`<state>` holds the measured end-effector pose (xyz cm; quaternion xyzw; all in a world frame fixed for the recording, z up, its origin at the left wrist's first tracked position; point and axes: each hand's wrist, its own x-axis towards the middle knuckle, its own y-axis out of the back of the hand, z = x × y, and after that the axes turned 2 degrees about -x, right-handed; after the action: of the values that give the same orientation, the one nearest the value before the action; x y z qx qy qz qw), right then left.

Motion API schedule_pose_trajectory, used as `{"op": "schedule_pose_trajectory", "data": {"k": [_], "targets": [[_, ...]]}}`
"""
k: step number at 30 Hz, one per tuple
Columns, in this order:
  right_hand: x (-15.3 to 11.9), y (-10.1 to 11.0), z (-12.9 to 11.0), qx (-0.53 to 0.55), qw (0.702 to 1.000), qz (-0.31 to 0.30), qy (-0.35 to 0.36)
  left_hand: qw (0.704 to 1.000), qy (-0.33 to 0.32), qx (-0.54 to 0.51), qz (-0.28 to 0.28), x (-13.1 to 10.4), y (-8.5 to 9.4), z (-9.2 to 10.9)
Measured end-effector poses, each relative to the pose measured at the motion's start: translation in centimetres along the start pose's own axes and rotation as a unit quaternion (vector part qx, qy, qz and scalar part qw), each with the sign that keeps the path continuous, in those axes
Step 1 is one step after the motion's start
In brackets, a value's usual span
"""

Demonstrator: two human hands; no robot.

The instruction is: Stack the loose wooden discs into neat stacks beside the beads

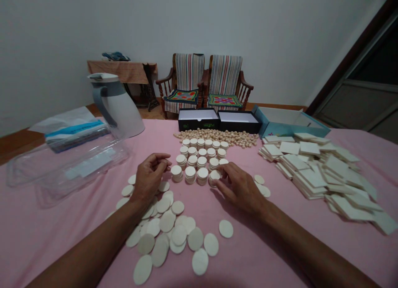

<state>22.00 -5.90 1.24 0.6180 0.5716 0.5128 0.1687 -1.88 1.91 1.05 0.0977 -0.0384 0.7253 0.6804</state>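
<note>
A: Left hand?

B: The left hand (pixel 151 174) sits beside the stacks (pixel 190 174), fingers curled; any pinch, I can't tell. Loose discs (pixel 168 221) spread towards the table's (pixel 161 134) near edge.

A: How would discs handle?

B: Light and stiff, I'd judge, perhaps slippery face to face. Take single ones by the rim, stacks low on both sides; they'd topple easily.

A: And the right hand (pixel 241 186)?

B: At the front-right stack, thumb and forefinger apart; grip unclear. Tiles (pixel 309 148) lie towards the table's right edge.
</note>
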Motion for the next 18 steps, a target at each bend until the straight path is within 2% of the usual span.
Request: {"op": "schedule_pose_trajectory", "data": {"k": [3, 6, 11, 14, 18], "targets": [[0.1, 1.5, 1.1, -0.001, 1.000, 0.031, -0.007, 1.000, 0.000, 0.003, 0.001, 0.0, 0.0, 0.0], [-0.1, 3.0, 3.2, -0.043, 0.997, 0.045, -0.051, 1.000, -0.002, 0.013, 0.003, 0.0, 0.0, 0.0], [-1.0, 3.9, 6.3, -0.143, 0.984, -0.074, -0.082, 1.000, -0.004, 0.015, 0.005, 0.0, 0.0, 0.0], [-1.2, 3.7, 6.6, -0.178, 0.973, -0.122, -0.086, 1.000, -0.002, 0.013, 0.002, 0.0, -0.1, 0.1], [-1.0, 3.3, 6.2, -0.198, 0.963, -0.151, -0.104, 1.000, 0.000, 0.019, 0.001, -0.1, -0.1, 0.2]]}}
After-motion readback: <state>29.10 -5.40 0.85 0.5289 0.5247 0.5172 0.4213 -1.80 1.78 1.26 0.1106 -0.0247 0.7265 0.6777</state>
